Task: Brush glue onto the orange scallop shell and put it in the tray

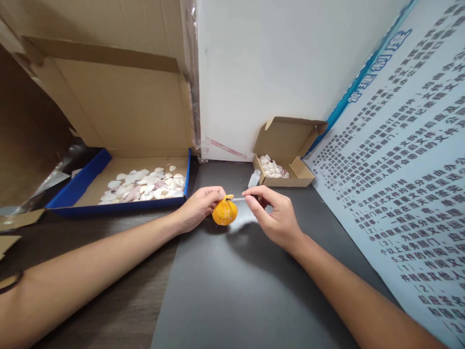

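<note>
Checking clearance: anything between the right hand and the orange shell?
Only the thin stick pinched in the right hand, pointing toward the top of the orange shell. Nothing else visible; left hand holds it from the opposite side.

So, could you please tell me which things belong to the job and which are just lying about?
Likely the job:
yellow shell, in the left hand
thin pale stick, in the right hand
perhaps the shells in both boxes

Likely lying about:
printed sheet
cardboard scrap
perhaps the small bottle
</note>
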`<state>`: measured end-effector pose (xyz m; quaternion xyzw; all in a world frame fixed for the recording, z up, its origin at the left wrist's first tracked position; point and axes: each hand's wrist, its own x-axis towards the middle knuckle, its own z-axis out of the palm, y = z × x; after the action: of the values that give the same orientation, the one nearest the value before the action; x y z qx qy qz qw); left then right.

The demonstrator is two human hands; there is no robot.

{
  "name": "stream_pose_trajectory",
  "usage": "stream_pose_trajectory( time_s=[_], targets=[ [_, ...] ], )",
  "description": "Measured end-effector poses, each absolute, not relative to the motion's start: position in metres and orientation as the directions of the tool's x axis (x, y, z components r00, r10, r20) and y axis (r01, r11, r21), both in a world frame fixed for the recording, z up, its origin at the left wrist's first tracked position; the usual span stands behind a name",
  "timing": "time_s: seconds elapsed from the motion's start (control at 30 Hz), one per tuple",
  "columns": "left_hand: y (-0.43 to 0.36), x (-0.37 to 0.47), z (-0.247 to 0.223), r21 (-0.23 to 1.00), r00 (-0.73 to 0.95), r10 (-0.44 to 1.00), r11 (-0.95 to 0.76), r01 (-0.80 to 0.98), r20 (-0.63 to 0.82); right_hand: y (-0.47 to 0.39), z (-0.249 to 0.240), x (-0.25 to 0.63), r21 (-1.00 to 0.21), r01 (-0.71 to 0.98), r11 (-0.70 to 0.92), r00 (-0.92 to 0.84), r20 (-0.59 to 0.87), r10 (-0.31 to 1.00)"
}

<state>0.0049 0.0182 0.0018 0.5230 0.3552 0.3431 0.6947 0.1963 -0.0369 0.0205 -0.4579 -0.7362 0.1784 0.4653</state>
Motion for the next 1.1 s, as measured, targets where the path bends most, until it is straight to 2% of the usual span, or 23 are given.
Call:
stream_pose_trajectory(
  time_s=[0.5, 0.67, 1.1],
  targets=[
    [0.0193, 0.0022, -0.0016, 0.96, 0.583, 0.807, 0.232, -0.158, -0.099, -0.0364, 0.0202, 0.1979, -0.666, 0.577, 0.473, -0.139, 0.491, 0.86],
    [0.0198, 0.0021, -0.0025, 0.959, 0.58, 0.808, 0.237, -0.158, -0.104, -0.0356, 0.0188, 0.1977, -0.686, 0.53, 0.498, -0.131, 0.514, 0.848],
    [0.019, 0.0021, -0.0016, 0.958, 0.574, 0.81, 0.243, -0.15, -0.116, -0.0364, 0.0184, 0.1972, -0.679, 0.539, 0.499, -0.159, 0.499, 0.852]
  ],
)
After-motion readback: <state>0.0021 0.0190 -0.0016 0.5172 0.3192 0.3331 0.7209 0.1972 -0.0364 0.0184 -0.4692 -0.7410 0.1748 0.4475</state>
